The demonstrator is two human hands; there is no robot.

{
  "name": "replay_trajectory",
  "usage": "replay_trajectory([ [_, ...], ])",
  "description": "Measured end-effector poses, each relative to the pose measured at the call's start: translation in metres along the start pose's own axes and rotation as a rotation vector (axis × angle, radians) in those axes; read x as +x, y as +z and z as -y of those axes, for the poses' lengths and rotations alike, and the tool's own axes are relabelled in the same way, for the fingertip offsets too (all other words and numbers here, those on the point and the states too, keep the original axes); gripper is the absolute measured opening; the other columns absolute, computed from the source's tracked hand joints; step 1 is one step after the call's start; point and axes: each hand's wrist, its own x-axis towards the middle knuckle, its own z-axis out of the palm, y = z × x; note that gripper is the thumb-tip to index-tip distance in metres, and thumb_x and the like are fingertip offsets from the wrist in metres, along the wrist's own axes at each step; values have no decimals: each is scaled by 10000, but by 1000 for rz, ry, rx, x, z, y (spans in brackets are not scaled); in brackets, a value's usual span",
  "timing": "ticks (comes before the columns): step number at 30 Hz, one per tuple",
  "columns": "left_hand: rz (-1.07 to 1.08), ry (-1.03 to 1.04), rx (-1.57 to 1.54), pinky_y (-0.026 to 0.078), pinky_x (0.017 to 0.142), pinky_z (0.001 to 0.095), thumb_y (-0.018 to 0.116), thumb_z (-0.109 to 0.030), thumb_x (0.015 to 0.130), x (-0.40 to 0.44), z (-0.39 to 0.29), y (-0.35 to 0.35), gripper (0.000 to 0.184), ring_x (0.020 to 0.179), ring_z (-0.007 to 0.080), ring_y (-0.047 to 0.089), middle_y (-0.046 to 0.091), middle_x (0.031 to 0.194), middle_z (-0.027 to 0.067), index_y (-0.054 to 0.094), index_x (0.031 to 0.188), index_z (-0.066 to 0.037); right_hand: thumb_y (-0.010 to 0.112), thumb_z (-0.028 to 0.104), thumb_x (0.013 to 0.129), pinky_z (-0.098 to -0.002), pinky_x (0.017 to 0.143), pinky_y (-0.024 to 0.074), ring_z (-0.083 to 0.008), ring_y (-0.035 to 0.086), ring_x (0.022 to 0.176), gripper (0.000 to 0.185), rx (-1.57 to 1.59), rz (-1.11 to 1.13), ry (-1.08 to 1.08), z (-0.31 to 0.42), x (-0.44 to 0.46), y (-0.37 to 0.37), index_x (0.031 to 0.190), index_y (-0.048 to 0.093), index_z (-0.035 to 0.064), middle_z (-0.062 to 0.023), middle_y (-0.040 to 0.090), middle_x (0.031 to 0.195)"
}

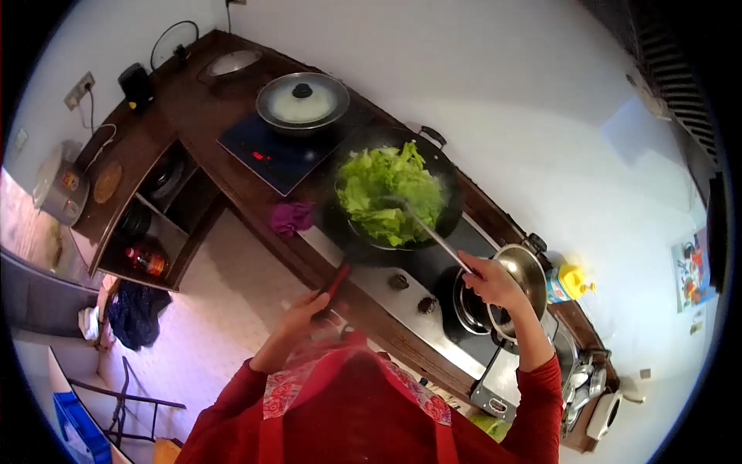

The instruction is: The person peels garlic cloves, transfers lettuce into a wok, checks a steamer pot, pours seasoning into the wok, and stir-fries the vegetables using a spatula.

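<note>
A black wok stands on the gas stove, heaped with green lettuce leaves. My left hand is closed around the wok's red handle, slightly blurred. My right hand grips the long metal handle of a spatula; its head is hidden among the leaves. Just beyond my right hand, a steel pot sits on the stove's other side. A purple cloth lies on the counter to the left of the wok.
A lidded pan rests on an induction cooktop at the back. A yellow-capped bottle stands by the wall, and a sink with dishes is at the right. A rice cooker is at far left, above open shelves.
</note>
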Motion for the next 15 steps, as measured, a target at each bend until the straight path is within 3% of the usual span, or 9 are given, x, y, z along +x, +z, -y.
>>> replay_trajectory([
  [2,-11,-4,17,491,525,240,472,-303,956,-3,-2,1,454,721,156,610,617,1029,153,429,1275,18,523,35,817,-362,575,457,-319,589,642,519,-233,-213,-295,-11,20,12,1328,430,41,-204,598,799],
  [3,-15,-1,24,494,537,245,477,-315,953,-4,-3,1,460,731,159,611,617,1032,152,438,1268,17,529,14,784,-420,699,453,-413,572,799,546,-240,-206,-235,-11,40,19,1319,419,24,-260,575,876],
  [6,-10,18,33,501,582,262,491,-351,943,-7,-7,6,475,768,169,614,614,1039,145,468,1244,16,546,35,783,-450,712,445,-401,570,831,553,-358,-128,-112,-29,86,43,1318,409,21,-258,577,888],
  [10,-20,74,57,504,663,295,502,-381,934,-11,-6,4,480,827,188,613,612,1044,130,512,1203,16,563,55,784,-451,744,452,-413,560,830,548,-471,-24,-101,-25,49,11,1313,422,35,-249,587,905],
  [12,-37,96,62,495,699,290,499,-355,940,-13,-1,-5,457,851,176,608,622,1045,111,514,1210,13,523,42,792,-462,697,472,-392,594,797,500,-310,-36,-102,-12,21,-12,1282,435,2,-236,609,824],
  [15,-111,159,84,481,728,268,489,-288,954,-9,7,-23,409,874,139,599,641,1047,74,506,1238,5,527,65,820,-453,712,469,-408,588,811,472,-124,82,-124,-7,-7,-34,1279,441,-2,-257,602,846],
])
